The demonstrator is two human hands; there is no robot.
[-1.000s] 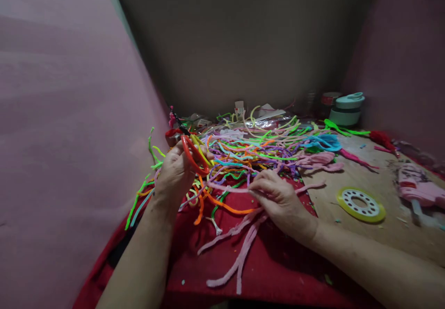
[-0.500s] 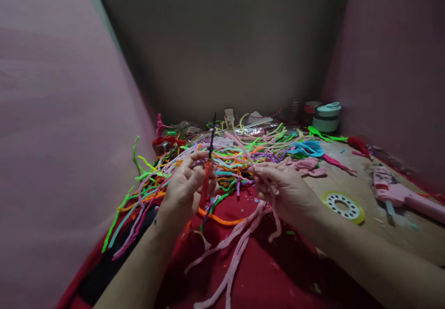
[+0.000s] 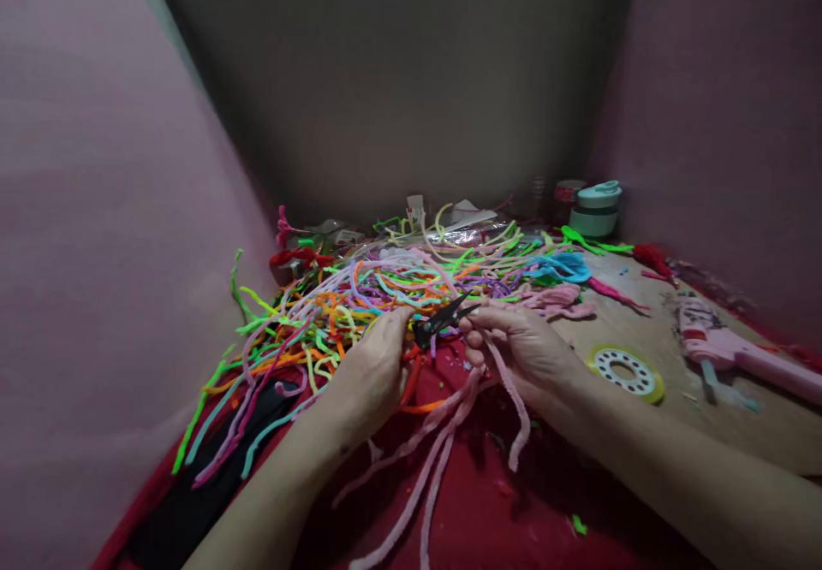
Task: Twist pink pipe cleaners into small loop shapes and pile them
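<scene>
A: What does the left hand (image 3: 378,363) have?
B: It is curled tight around the scissors (image 3: 443,322). A bit of red handle peeks out under the fingers. The black blades are a little apart and point to two o'clock.
A: And the right hand (image 3: 523,343)?
B: It pinches a fuzzy pink stem (image 3: 515,399). One end dangles below the hand, at six o'clock.
A: Do the blades touch that stem?
B: Nobody can tell. The tips are right by the right hand's fingers, and that spot is too small to see well.
A: What is under the hands?
B: A bunch of pink stems (image 3: 463,399). They start just under the right hand and spread toward seven o'clock over the red cloth (image 3: 488,510).
A: And past both hands?
B: At twelve o'clock there is a messy pile of fuzzy stems (image 3: 385,275) in lots of colors.
A: What is near the right hand?
B: A yellow tape roll (image 3: 640,379), toward four o'clock. A pink glue gun (image 3: 725,346) lies farther out, at three. A mint-green tub (image 3: 596,210) stands at one o'clock.
</scene>
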